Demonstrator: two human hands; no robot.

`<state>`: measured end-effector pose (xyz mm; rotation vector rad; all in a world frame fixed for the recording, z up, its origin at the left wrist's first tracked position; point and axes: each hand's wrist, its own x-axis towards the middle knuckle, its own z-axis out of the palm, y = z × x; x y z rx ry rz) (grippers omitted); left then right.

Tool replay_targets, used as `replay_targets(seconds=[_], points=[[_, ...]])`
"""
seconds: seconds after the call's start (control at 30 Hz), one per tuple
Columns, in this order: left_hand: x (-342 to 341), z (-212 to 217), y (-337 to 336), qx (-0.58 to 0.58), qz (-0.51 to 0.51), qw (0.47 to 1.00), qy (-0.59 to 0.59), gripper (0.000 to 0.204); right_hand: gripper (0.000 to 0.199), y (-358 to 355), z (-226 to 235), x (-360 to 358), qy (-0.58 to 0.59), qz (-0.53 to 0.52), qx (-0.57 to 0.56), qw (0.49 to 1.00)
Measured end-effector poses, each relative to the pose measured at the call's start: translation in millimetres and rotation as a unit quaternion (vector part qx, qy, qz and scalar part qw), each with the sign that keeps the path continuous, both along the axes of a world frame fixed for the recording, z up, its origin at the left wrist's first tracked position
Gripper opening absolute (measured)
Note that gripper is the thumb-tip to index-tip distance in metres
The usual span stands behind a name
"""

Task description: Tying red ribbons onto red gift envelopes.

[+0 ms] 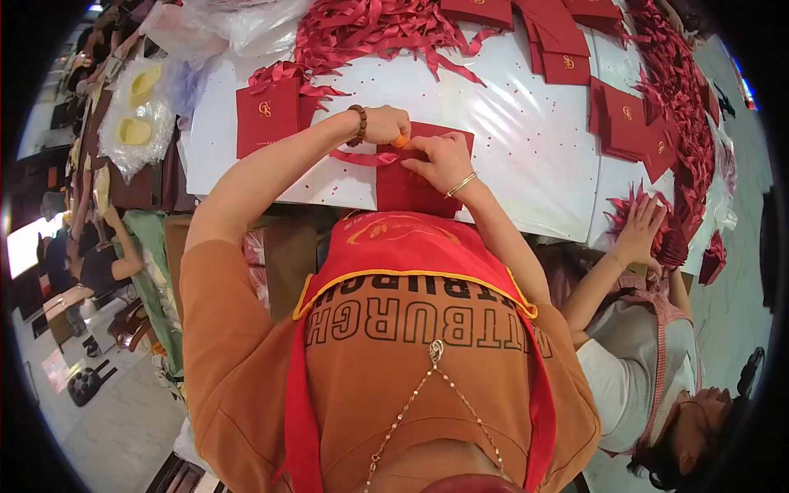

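In front of me a flat dark red paper bag [415, 191] lies at the table's near edge. A red satin ribbon [362, 158] trails left from its upper part. My left hand [386, 126], a brown bead bracelet at its wrist, is closed over the bag's upper left with the ribbon at its fingertips. Something small and orange [401, 141] shows at those fingers. My right hand [445, 162], with a thin bangle, lies over the bag, its thumb and forefinger bent in close to the left fingertips. What the right fingers pinch is hidden.
Red bags with gold print [268, 115] lie at left. Loose ribbons [386, 37] heap at the far side. More bags [626, 115] and ribbons cover the right. A co-worker's hand [643, 230] works at the near right corner. Yellow items in bubble wrap [136, 131] lie far left.
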<state>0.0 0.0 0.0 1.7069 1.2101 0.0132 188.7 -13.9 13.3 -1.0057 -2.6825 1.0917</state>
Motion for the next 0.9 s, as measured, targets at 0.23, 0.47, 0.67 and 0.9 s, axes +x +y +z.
replay_targets(seconds=[0.23,0.47,0.67,0.9], points=[[4.8,1.5,-7.5,-0.008,0.093,0.985,0.145,0.018,0.016,1.1,1.4,-5.8,0.034,-0.026,0.011,0.999],[-23.6,-8.1,16.9,0.019,0.244,0.968,-0.059,0.026,0.019,1.2,-11.8,-1.8,0.072,-0.038,0.017,0.997],[-24.9,-24.4,-7.4,0.126,0.166,0.949,0.237,0.032,0.028,17.4,-45.9,1.9,0.041,-0.090,0.007,0.995],[-24.7,-44.7,-30.5,0.198,0.159,0.962,0.096,0.021,0.031,18.1,-45.3,-2.1,0.007,-0.113,-0.047,0.992]])
